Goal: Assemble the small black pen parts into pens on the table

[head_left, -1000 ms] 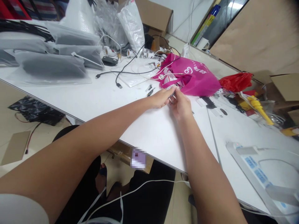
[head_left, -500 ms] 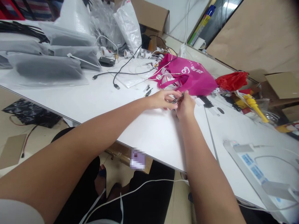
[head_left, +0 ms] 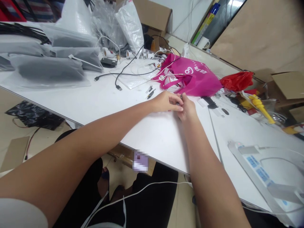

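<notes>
Left hand and right hand together, fingertips pinched on small dark piece between them, low over bench, just before pink bag; axis hidden.

Small dark object: pinched between the fingertips of left hand and right hand, where the two hands meet. Mostly hidden by the fingers; only a short dark sliver shows, with a tip poking out above the right hand near the fingertips. Looks thin and elongated; exact shape and make cannot be told. Held low, just above or on the white tabletop; contact with the surface not discernible. Position: just in front of the pink bag, near its open mouth, apart from it.
</notes>
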`<state>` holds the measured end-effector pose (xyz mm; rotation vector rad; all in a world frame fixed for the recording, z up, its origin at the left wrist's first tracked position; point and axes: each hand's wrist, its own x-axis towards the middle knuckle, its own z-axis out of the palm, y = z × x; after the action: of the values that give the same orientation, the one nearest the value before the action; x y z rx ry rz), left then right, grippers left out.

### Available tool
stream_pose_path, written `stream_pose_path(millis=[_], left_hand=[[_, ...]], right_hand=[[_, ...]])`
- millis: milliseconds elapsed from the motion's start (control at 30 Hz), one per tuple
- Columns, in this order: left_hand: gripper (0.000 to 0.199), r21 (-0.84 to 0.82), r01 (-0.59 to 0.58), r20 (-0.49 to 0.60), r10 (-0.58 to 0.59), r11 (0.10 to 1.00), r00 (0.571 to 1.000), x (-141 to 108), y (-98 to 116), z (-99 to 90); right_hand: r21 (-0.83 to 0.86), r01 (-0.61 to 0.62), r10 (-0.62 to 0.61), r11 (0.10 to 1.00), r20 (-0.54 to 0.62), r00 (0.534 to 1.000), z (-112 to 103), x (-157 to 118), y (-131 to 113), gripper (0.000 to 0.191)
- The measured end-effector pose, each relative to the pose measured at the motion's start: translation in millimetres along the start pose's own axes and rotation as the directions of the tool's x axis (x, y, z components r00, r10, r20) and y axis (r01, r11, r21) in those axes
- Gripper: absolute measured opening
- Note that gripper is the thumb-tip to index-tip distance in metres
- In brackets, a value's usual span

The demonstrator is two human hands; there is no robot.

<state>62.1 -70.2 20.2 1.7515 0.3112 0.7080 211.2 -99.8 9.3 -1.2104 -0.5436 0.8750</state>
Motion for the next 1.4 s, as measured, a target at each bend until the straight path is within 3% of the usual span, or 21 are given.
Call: stream_pose_path(millis=[133, 200, 233, 300, 367, 400, 467, 533, 667, 767, 900, 967, 1167, 1400], left_hand=[[0.037, 0.073, 0.014, -0.038, -0.011, 0.997, 0.999, 0.7, 6.3, -9.8], [0.033, 0.118, 0.061, -0.197, -0.037, 0.991, 0.980, 3.7, 6.0, -23.8], [0.029, 0.151, 0.078, -0.317, -0.026, 0.985, 0.948, 5.4, 3.7, -33.2], [0.027, 0.272, 0.115, -0.551, 0.057, 0.955, 0.832, 8.2, -5.3, -54.6], [0.022, 0.403, 0.217, -0.672, 0.126, 0.889, 0.730, 8.8, -17.8, -74.8], [0.018, 0.449, 0.280, -0.701, 0.139, 0.849, 0.700, 8.4, -24.1, -82.7], [0.011, 0.520, 0.367, -0.708, 0.148, 0.772, 0.691, 6.7, -34.4, -92.1], [0.007, 0.564, 0.402, -0.678, 0.126, 0.722, 0.724, 5.0, -40.3, -93.9], [0.010, 0.591, 0.435, -0.628, 0.049, 0.679, 0.777, 4.7, -42.7, -91.5], [0.009, 0.538, 0.486, -0.663, -0.010, 0.689, 0.749, 6.5, -42.6, -95.3], [0.012, 0.469, 0.546, -0.698, -0.088, 0.694, 0.710, 8.6, -41.8, -101.4], [0.014, 0.487, 0.552, -0.683, -0.098, 0.677, 0.724, 9.5, -41.3, -101.5], [0.011, 0.565, 0.575, -0.643, -0.121, 0.592, 0.756, 13.6, -40.4, -98.8], [0.026, 0.622, 0.608, -0.612, -0.177, 0.493, 0.770, 15.2, -36.0, -99.5]], right_hand=[[-0.073, 0.128, -0.136, 0.989, -0.126, 0.983, -1.8, 7.7, -5.3, 0.031], [-0.246, 0.247, -0.303, 0.937, -0.220, 0.927, -10.2, 11.0, -14.6, 0.033], [-0.373, 0.294, -0.397, 0.880, -0.235, 0.887, -15.9, 11.6, -19.0, 0.033], [-0.642, 0.336, -0.550, 0.689, -0.162, 0.819, -27.2, 10.6, -24.4, 0.029], [-0.828, 0.327, -0.576, 0.455, 0.006, 0.817, -35.3, 7.2, -23.3, 0.026], [-0.882, 0.313, -0.545, 0.351, 0.080, 0.835, -37.7, 5.3, -20.9, 0.026], [-0.940, 0.276, -0.480, 0.202, 0.151, 0.864, -39.3, 2.5, -14.9, 0.031], [-0.959, 0.251, -0.491, 0.130, 0.157, 0.857, -38.1, 1.8, -10.2, 0.037], [-0.913, 0.392, -0.603, 0.112, 0.251, 0.757, -27.7, 1.5, -5.7, 0.039], [-0.813, 0.564, -0.568, 0.142, 0.400, 0.720, -10.2, -5.5, 2.7, 0.036], [-0.694, 0.694, -0.395, 0.193, 0.592, 0.702, 14.4, -21.5, 19.0, 0.035], [-0.682, 0.698, -0.344, 0.218, 0.615, 0.709, 19.8, -26.9, 22.8, 0.036], [-0.731, 0.609, -0.306, 0.307, 0.530, 0.791, 15.5, -27.6, 15.2, 0.035], [-0.716, 0.595, -0.331, 0.366, 0.497, 0.802, 15.7, -28.6, 11.3, 0.032]])
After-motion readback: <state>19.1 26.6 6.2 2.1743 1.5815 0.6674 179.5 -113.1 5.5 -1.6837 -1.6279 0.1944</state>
